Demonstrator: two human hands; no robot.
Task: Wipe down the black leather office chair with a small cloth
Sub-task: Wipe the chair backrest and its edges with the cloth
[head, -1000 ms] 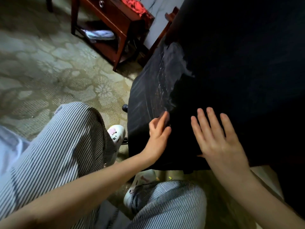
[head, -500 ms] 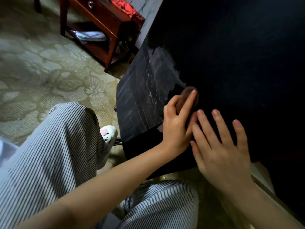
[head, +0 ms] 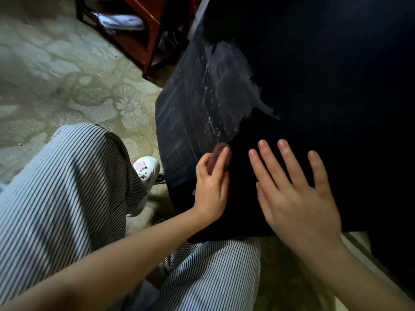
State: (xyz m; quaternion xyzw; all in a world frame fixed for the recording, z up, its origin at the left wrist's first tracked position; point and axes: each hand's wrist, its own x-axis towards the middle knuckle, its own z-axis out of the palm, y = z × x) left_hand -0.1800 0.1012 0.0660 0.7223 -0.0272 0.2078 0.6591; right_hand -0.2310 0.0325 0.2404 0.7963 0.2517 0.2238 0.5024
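Note:
The black leather office chair fills the right of the view, its left side scuffed with pale, worn streaks. My left hand holds a small brown cloth against the leather just below the worn patch, fingers over the cloth. My right hand lies flat on the chair beside it, fingers spread and straight, holding nothing. Most of the chair's dark surface shows no detail.
My legs in striped trousers are bent at the left and bottom, with a white slipper by the chair's edge. A red-brown wooden side table stands at the top on the patterned floor.
My left hand has drawn the cloth down and to the left along the chair since half a second ago. My right hand stays flat on the leather.

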